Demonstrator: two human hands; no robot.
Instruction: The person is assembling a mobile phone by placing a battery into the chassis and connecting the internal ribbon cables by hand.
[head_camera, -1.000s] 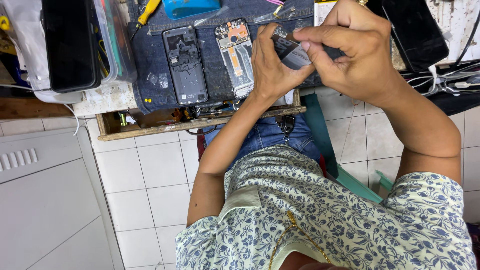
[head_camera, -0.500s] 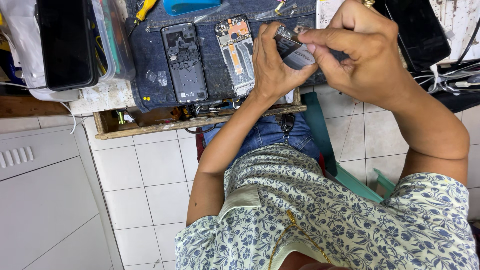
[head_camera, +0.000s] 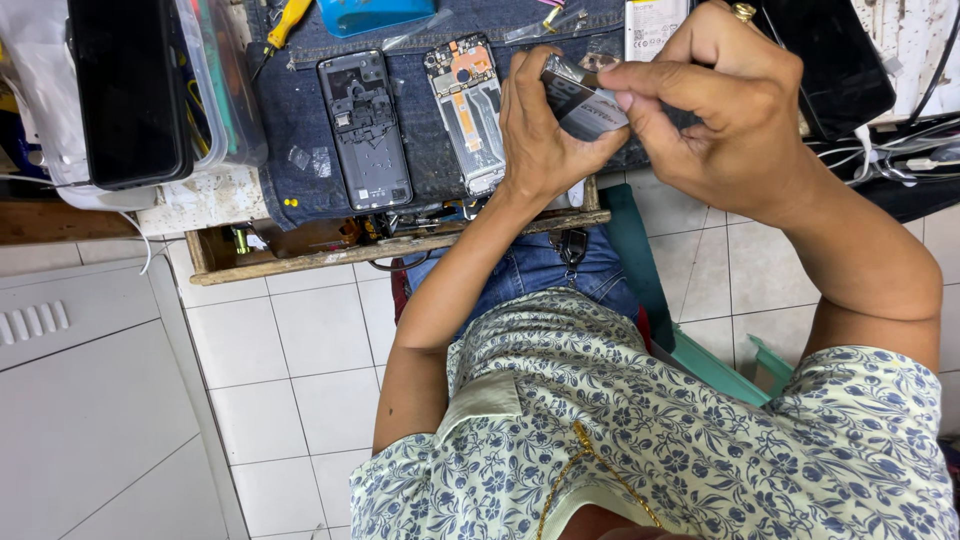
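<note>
Single head view, worn camera, aimed steeply down over own chest. Close range. Workbench (head_camera: 400, 245) was framed at far edge, top; tiled floor (head_camera: 300, 350) seen left; patterned shirt filled near, bottom right.

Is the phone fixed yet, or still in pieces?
Still in pieces. Done: the grey back cover and opened phone frame lie apart on the denim mat. In hand: left hand and right hand hold a small dark flat part. Left: nothing reassembled.
</note>
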